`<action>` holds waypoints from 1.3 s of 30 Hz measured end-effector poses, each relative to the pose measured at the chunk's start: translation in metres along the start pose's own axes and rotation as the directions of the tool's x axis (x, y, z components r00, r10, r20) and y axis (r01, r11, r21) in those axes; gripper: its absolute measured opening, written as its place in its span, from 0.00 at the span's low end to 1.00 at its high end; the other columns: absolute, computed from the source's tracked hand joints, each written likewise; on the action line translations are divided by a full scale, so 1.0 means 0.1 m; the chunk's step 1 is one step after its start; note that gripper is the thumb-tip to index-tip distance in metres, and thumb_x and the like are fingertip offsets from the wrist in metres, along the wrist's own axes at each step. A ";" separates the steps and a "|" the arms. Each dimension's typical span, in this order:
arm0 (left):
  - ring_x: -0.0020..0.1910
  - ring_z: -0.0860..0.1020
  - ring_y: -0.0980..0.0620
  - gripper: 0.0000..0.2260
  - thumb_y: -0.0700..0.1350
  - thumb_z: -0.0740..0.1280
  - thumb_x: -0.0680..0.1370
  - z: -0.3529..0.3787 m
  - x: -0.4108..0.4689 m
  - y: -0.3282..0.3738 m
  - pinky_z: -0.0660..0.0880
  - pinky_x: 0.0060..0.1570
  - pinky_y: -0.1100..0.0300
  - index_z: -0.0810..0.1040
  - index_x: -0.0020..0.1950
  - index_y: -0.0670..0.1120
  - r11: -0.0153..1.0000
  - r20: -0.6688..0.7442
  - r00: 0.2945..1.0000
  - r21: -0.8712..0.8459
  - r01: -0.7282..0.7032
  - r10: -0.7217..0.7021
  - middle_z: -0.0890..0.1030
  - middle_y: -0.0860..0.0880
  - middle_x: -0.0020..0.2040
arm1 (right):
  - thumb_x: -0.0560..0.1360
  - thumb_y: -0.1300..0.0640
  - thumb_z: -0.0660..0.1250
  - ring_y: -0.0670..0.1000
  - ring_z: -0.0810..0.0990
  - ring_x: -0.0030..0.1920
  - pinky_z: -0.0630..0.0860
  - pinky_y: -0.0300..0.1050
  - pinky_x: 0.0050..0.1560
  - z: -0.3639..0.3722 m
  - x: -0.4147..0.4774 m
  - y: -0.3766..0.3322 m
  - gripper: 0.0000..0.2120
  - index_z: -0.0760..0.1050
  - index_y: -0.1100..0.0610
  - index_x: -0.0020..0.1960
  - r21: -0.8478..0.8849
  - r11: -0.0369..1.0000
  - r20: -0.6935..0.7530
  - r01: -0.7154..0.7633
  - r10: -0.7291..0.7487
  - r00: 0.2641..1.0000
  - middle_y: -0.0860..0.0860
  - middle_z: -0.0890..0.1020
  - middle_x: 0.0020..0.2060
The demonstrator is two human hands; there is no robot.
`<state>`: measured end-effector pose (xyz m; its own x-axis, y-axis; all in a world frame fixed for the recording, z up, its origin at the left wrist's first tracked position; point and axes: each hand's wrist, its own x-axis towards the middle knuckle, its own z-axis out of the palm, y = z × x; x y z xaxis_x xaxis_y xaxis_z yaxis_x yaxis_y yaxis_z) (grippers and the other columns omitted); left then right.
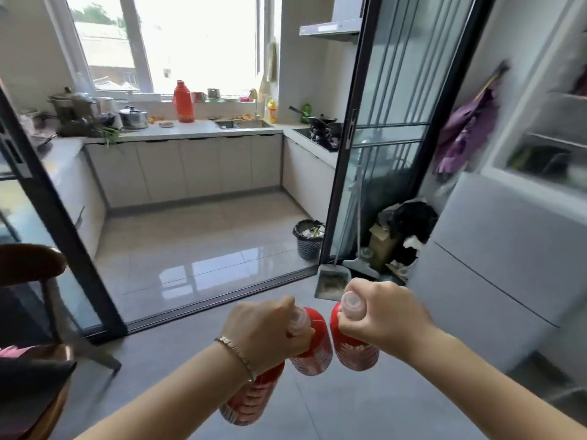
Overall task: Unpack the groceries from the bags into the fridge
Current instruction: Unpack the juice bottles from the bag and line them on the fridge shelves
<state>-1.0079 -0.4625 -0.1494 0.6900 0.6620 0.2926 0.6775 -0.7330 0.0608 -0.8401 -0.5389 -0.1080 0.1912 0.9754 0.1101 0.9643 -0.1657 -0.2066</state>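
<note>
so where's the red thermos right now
In the head view, the red thermos stands on the far counter below the window, left of the sink and right of the steel pot.

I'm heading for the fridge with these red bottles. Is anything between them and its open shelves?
Nothing visible does. The left hand grips two red bottles, the right hand one; the fridge stands open at the right, bare floor before it. The dustpan and clutter lie left of it, off the path.

Bright window [197, 42], glossy grey tile floor [197, 242], cream cabinets [200, 169], black-framed glass door [390, 106]
</note>
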 end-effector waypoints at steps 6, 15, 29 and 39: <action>0.15 0.70 0.55 0.17 0.63 0.56 0.65 0.48 1.60 0.54 0.62 0.16 0.65 0.68 0.28 0.49 0.984 -0.068 0.991 -0.131 -0.122 0.114 0.71 0.51 0.19 | 0.69 0.44 0.64 0.52 0.73 0.42 0.65 0.41 0.39 -0.19 0.68 1.29 0.09 0.70 0.47 0.44 -0.008 0.972 -0.079 -0.234 0.233 0.969 0.46 0.76 0.39; 0.35 0.77 0.54 0.19 0.66 0.52 0.74 1.05 4.09 1.03 0.69 0.35 0.62 0.64 0.41 0.50 0.879 -0.035 0.886 -0.115 -0.463 0.463 0.76 0.53 0.34 | 0.71 0.42 0.64 0.54 0.78 0.50 0.64 0.41 0.40 -0.50 1.94 2.80 0.12 0.71 0.49 0.47 -0.072 0.854 -0.172 -0.515 0.498 0.850 0.48 0.81 0.45; 0.37 0.77 0.51 0.19 0.67 0.54 0.74 1.26 7.21 2.69 0.68 0.37 0.61 0.63 0.43 0.50 0.721 -0.161 0.734 -0.140 -0.679 0.660 0.76 0.54 0.37 | 0.69 0.43 0.65 0.52 0.77 0.41 0.68 0.44 0.37 -1.56 3.19 5.19 0.13 0.71 0.52 0.43 0.067 0.667 -0.501 -0.742 0.665 0.553 0.48 0.80 0.37; 0.35 0.77 0.52 0.20 0.68 0.51 0.72 0.83 9.09 4.14 0.63 0.31 0.61 0.61 0.42 0.51 0.757 -0.466 0.688 -0.056 -0.651 0.557 0.65 0.55 0.27 | 0.70 0.46 0.66 0.48 0.75 0.35 0.68 0.39 0.33 -3.00 3.79 6.99 0.09 0.73 0.51 0.44 0.118 0.653 -0.747 -0.748 0.555 0.367 0.45 0.79 0.34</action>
<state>-0.0794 -0.1513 0.0627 0.7328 -0.0258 0.6800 0.0494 -0.9946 -0.0909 -0.0387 -0.3287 0.0814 0.7422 0.1569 0.6515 0.4650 -0.8207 -0.3320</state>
